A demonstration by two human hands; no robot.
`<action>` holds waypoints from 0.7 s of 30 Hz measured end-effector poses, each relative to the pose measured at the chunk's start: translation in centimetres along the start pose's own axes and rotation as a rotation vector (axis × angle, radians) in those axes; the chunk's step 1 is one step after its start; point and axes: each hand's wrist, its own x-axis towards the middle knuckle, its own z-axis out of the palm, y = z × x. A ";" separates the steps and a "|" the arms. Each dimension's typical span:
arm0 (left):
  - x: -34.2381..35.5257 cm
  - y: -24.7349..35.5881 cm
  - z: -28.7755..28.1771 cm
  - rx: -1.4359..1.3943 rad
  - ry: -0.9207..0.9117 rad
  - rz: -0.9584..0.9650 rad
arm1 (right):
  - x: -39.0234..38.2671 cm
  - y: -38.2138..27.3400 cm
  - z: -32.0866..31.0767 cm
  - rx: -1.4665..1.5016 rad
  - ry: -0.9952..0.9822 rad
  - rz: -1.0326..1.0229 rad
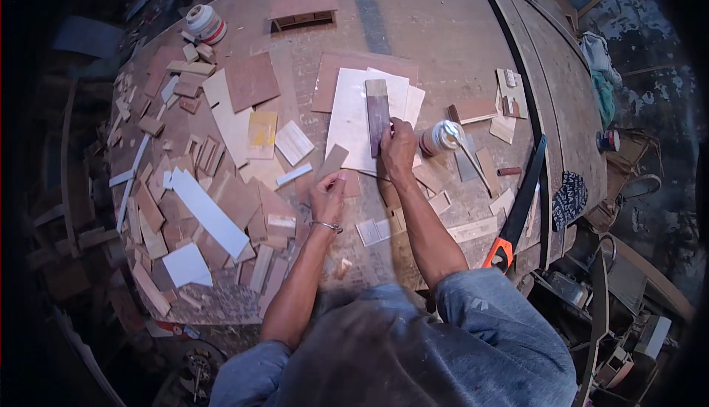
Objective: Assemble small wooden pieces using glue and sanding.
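Note:
My left hand (327, 199), with a metal bracelet at the wrist, is closed on a small flat greyish wood piece (334, 158), held tilted near the lower left of some pale boards (344, 126). My right hand (399, 145) grips the lower part of a dark, upright-lying wooden strip with a lighter top end (376, 104), over those pale boards. Just right of it sits an open white glue jar (436, 139) with a long stick across its top. Beneath the pale boards a pinkish board (325, 74) shows at the back.
Many wood offcuts (210, 193) cover the bench's left. A miniature wooden furniture piece (303, 15) and a white jar (205, 24) stand at the back. An orange-handled saw (502, 248) lies right, beside a long black rail (521, 67). Cluttered material (628, 318) surrounds the bench.

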 end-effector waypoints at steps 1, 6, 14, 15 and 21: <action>1.0 -0.2 -0.6 -0.008 0.053 0.037 | 0.3 -0.3 0.9 -0.004 -0.005 0.008; 4.9 0.5 -1.1 0.234 0.121 0.449 | -1.1 -1.4 2.1 -0.098 -0.203 -0.030; 7.6 2.3 4.0 1.064 -0.129 0.788 | 2.1 -0.6 3.3 -0.085 -0.173 -0.061; 7.6 2.2 4.1 1.097 -0.133 0.785 | 2.3 -0.7 3.2 -0.128 -0.205 -0.044; 7.7 2.2 3.7 1.159 -0.145 0.795 | 0.2 -0.9 3.2 -0.015 -0.104 0.022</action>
